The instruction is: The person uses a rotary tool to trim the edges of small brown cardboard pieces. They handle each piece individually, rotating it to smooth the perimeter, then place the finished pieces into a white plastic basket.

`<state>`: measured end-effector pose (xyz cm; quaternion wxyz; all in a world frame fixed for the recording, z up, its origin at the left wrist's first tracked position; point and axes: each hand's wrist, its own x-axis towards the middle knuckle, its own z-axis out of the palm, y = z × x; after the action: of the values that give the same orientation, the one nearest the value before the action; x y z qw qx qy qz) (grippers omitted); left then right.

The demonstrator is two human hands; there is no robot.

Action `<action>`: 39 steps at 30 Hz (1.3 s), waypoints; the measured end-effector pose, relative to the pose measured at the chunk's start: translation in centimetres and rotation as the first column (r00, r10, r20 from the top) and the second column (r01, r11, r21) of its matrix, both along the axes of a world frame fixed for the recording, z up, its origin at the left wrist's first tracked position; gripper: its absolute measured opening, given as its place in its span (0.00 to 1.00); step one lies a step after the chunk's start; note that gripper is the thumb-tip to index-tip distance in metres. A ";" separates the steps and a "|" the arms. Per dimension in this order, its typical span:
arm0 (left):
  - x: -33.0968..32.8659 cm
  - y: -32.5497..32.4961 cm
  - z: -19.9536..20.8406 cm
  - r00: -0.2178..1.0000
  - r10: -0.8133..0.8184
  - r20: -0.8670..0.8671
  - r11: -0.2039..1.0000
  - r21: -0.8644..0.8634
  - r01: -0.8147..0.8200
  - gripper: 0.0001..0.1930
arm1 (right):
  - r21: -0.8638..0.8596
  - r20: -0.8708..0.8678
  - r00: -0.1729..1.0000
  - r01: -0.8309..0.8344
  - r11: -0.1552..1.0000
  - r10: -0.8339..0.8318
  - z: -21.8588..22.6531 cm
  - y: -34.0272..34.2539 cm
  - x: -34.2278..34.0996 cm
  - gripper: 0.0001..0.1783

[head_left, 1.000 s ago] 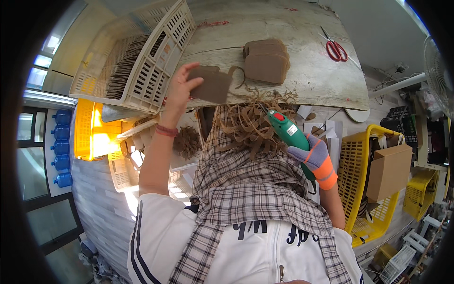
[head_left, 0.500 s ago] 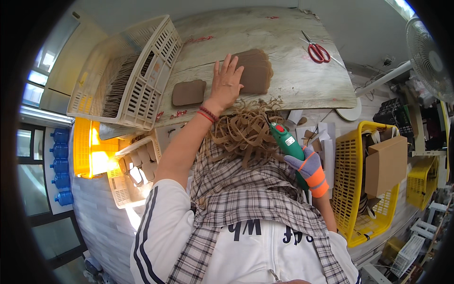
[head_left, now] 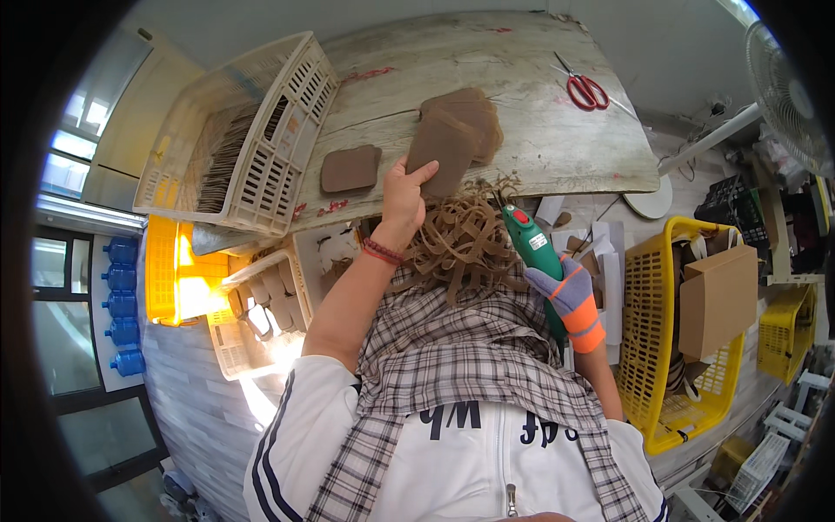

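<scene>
My left hand (head_left: pixel 405 196) pinches the near edge of a flat brown rounded rectangular piece (head_left: pixel 442 155), thumb on top. That piece lies over the near-left part of a fanned stack of similar brown pieces (head_left: pixel 480 117) on the worn wooden table (head_left: pixel 522 65). A smaller brown stack (head_left: pixel 350 169) sits just left of my hand. My right hand (head_left: pixel 565 291), in a grey and orange glove, is wrapped round a green handheld power tool (head_left: pixel 537 250) with a red switch. Its thin tip points at a tangle of brown offcut strips (head_left: pixel 461 235) heaped on my lap at the table edge.
Red-handled scissors (head_left: pixel 587 91) lie at the table's far right. On the left stands a white slatted crate (head_left: pixel 283 126) packed with brown pieces, above another crate (head_left: pixel 230 344) of pieces. A yellow basket (head_left: pixel 639 348) with cardboard (head_left: pixel 718 300) and a fan (head_left: pixel 783 96) are on the right.
My left hand has gone from lying spread on the stack to gripping one brown piece, drawn slightly toward me. The right hand still holds the tool in nearly the same place.
</scene>
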<state>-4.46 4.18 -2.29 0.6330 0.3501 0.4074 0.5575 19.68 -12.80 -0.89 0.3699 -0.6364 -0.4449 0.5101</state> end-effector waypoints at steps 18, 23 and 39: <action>9.3 -1.2 1.4 0.619 0.116 0.776 0.991 -0.133 -0.019 0.19 | 0.009 -0.233 0.957 0.177 0.984 -0.170 2.6 1.9 -0.8 0.22; 9.8 -2.4 1.0 0.692 0.033 0.721 0.995 -0.092 0.049 0.20 | 0.065 -0.290 0.940 0.208 0.976 -0.181 3.8 2.0 -0.7 0.19; 3.9 -3.8 0.7 0.866 -0.351 0.356 0.929 0.018 0.369 0.20 | 0.017 -0.165 0.981 0.108 0.994 -0.104 5.7 0.6 3.1 0.19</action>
<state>-0.58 0.36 -1.61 0.7972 0.2980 0.2286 0.4726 22.78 -12.25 4.81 0.4401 -0.6103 -0.3848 0.5346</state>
